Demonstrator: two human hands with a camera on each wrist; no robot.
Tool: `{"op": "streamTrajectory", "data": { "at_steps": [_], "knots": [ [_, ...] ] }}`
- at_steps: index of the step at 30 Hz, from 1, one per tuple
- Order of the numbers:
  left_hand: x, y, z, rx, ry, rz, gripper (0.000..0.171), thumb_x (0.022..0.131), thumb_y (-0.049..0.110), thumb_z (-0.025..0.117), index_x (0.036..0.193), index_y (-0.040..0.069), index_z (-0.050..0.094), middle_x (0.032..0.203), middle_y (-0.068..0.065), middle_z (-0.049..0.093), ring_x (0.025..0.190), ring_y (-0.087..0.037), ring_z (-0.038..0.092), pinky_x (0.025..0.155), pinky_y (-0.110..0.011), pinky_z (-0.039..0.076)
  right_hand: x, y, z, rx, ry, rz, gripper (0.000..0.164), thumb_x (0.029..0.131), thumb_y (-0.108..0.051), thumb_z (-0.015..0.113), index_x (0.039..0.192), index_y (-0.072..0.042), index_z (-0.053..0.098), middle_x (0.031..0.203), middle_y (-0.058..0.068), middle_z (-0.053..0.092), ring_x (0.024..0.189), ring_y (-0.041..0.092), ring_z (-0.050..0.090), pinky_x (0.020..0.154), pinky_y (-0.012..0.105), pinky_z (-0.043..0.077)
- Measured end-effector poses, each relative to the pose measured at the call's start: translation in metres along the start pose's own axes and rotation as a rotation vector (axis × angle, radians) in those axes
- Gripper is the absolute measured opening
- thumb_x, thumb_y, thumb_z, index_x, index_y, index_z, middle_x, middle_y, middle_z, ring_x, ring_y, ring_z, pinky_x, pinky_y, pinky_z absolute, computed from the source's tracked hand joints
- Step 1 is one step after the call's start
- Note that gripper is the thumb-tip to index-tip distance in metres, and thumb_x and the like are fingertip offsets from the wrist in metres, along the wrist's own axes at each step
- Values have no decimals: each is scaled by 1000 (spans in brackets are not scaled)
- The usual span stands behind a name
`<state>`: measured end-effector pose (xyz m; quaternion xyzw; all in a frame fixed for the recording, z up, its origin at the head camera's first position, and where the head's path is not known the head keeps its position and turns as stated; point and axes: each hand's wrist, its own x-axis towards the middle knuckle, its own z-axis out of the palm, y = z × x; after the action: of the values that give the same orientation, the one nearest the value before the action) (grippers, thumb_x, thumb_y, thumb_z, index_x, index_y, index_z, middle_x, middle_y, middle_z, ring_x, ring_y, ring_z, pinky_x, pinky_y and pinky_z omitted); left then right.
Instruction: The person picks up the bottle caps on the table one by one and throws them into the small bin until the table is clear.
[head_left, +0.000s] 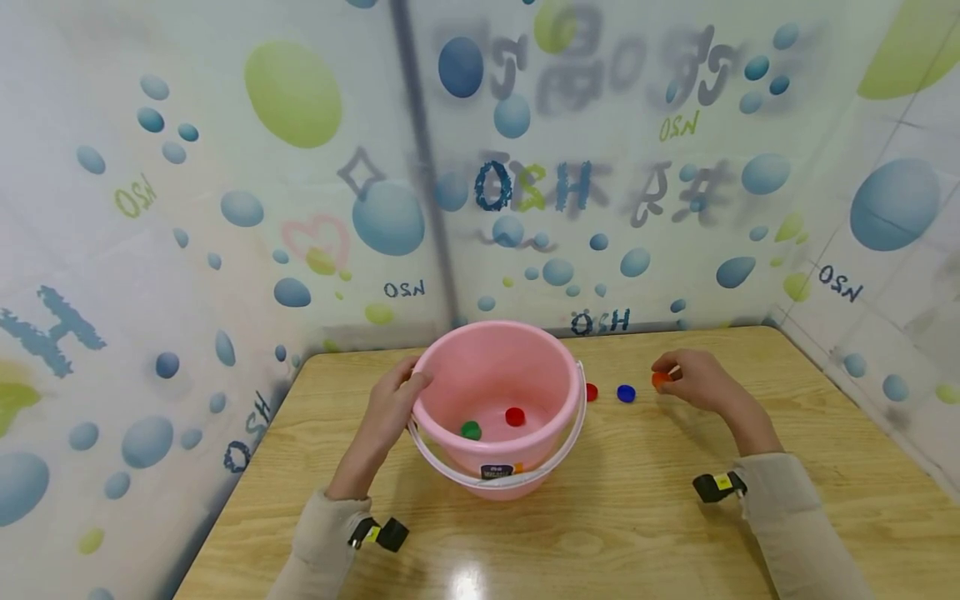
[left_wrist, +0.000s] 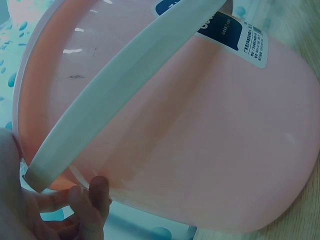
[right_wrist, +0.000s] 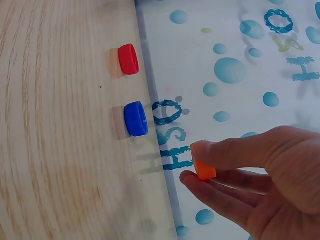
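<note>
The pink bucket (head_left: 498,367) is gripped at the rim by the left hand (head_left: 396,398); a green cap (head_left: 471,431) and red cap (head_left: 515,417) are already inside. Beyond, on the tabletop (head_left: 615,517), a blue cap (head_left: 626,393) and second red cap (head_left: 592,392) are apparently left; an orange cap (head_left: 660,380) is pinched by the right hand (head_left: 699,380).

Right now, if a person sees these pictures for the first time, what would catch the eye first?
Probably the pink bucket on the wooden table, its rim gripped by the left hand, with a green cap and a red cap inside. Next, likely the orange cap pinched in the right hand, to the bucket's right. Behind everything, the backdrop shows blue and green drops.
</note>
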<state>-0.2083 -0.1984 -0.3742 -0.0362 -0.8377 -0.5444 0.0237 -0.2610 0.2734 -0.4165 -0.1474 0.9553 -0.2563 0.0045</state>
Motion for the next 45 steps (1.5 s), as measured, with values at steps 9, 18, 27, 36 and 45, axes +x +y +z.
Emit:
{"op": "streamTrajectory", "data": {
  "at_steps": [9, 18, 27, 36, 45],
  "knots": [
    [-1, 1, 0, -7, -6, 6, 42, 103, 41, 53, 137, 19, 64, 129, -16, 63, 71, -16, 66, 57, -30, 55, -3, -16, -10, -14, 15, -14, 34, 92, -5, 73, 119, 13, 68, 111, 29, 70, 95, 40, 72, 76, 45, 62],
    [-1, -1, -1, -14, -5, 12, 40, 103, 40, 53, 136, 19, 64, 127, -16, 63, 69, -15, 65, 56, -30, 55, -3, -24, -14, -20, 35, -22, 31, 93, -7, 70, 119, 11, 68, 112, 27, 71, 96, 40, 72, 79, 48, 62],
    [-1, -2, -1, 4, 4, 25, 37, 103, 39, 52, 133, 23, 65, 124, -13, 65, 70, -18, 66, 57, -31, 55, -7, -34, -19, -38, 44, -56, 34, 95, -11, 71, 122, 10, 68, 114, 26, 71, 102, 43, 72, 86, 54, 60],
    [0, -1, -2, -10, -2, 18, 37, 103, 39, 52, 133, 22, 65, 123, -15, 66, 67, -17, 66, 57, -30, 55, -9, -44, -24, -16, 81, -107, 32, 94, -10, 72, 120, 8, 70, 113, 23, 72, 102, 40, 72, 88, 53, 60],
    [1, 0, 0, -6, -3, 2, 41, 103, 41, 53, 135, 19, 65, 126, -17, 65, 67, -14, 65, 55, -29, 55, -10, -49, -26, 4, 86, -120, 31, 95, -12, 73, 120, 6, 70, 113, 21, 72, 102, 37, 72, 88, 52, 61]
  ]
}}
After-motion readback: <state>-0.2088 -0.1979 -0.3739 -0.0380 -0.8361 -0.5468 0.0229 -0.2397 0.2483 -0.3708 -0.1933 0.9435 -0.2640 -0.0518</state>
